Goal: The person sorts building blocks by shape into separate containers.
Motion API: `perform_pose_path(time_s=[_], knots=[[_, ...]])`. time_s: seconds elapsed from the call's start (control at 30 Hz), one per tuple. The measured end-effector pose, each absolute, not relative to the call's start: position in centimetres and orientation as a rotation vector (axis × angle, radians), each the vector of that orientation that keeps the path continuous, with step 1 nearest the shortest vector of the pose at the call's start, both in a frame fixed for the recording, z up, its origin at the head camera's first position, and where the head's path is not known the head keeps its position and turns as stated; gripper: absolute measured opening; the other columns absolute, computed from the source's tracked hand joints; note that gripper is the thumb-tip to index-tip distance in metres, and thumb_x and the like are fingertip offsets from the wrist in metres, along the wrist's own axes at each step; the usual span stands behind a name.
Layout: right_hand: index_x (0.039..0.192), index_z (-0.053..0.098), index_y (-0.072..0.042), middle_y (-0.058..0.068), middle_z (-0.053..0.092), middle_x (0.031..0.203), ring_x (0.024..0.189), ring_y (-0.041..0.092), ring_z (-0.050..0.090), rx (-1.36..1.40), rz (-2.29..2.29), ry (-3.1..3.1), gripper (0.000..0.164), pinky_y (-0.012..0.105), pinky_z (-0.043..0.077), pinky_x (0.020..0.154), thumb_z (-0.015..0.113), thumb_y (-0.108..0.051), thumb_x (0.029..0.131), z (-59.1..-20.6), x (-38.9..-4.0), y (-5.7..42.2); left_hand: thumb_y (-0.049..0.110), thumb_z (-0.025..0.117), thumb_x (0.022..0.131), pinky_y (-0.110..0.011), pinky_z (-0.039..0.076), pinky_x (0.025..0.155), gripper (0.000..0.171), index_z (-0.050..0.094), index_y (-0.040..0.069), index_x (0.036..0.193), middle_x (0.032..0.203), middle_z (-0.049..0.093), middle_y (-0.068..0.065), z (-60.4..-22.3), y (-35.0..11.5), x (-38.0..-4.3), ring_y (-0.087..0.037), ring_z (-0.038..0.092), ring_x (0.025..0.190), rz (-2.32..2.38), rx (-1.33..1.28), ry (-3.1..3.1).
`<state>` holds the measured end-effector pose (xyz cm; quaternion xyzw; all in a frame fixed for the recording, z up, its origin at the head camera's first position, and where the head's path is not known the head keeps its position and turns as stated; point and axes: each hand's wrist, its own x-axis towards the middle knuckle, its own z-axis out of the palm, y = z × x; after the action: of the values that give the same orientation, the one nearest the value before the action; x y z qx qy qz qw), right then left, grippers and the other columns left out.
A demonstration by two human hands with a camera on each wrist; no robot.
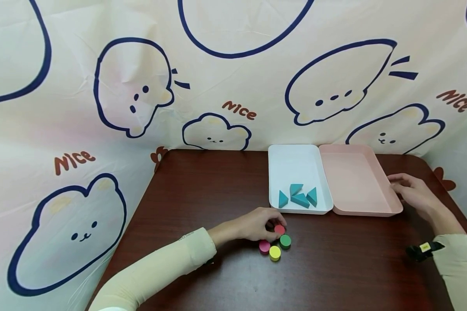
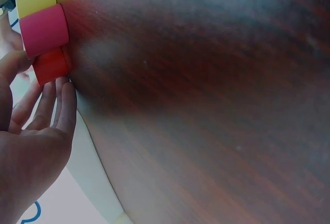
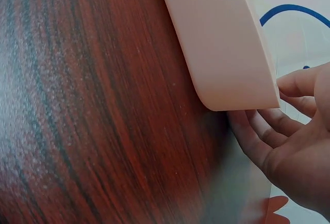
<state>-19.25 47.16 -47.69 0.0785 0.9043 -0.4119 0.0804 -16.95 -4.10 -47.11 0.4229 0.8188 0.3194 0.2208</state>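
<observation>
My left hand [image 1: 257, 223] pinches a red round block [image 1: 279, 230] between thumb and fingertips, at the back of a small cluster. Close beside it are a green round block [image 1: 285, 241], a magenta round block [image 1: 264, 247] and a yellow round block [image 1: 274, 253]. The left wrist view shows the fingertips against the red block [image 2: 51, 66], partly behind the magenta one [image 2: 45, 30]. Against the right side wall of the pink tray [image 1: 358, 181], my right hand [image 1: 416, 194] rests with loosely bent fingers. Its fingertips are partly hidden by the tray's wall [image 3: 221, 53] in the right wrist view.
A white tray [image 1: 293, 162] stands directly left of the pink one, near the back of the dark wooden table [image 1: 218, 181]. Several teal angular blocks [image 1: 299, 199] lie in its front part. Behind the table hangs a printed cloth [image 1: 233, 82].
</observation>
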Motion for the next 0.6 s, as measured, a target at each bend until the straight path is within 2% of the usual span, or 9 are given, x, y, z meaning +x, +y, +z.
perform_pose_path(time_s=[0.33, 0.6], knots=[[0.156, 0.032, 0.009, 0.039, 0.041, 0.146, 0.117, 0.046, 0.051, 0.255, -1.242, 2.692, 0.057, 0.037, 0.051, 0.079, 0.036, -0.031, 0.116, -47.72, -19.23, 47.04, 0.012, 0.077, 0.097, -0.018, 0.054, 0.092, 0.028, 0.071, 0.013, 0.125, 0.116, 0.067, 0.007, -47.00, -4.15, -16.91, 0.000, 0.063, 0.101, 0.889, 1.172, 2.253], [0.156, 0.033, 0.009, 0.039, 0.041, 0.146, 0.115, 0.044, 0.051, 0.253, -1.245, 2.693, 0.057, 0.030, 0.052, 0.074, 0.037, -0.031, 0.115, -47.74, -19.20, 47.13, 0.012, 0.077, 0.096, -0.018, 0.054, 0.092, 0.028, 0.071, 0.012, 0.124, 0.116, 0.067, 0.007, -46.91, -4.08, -16.94, -0.001, 0.062, 0.101, 0.877, 1.176, 2.257]])
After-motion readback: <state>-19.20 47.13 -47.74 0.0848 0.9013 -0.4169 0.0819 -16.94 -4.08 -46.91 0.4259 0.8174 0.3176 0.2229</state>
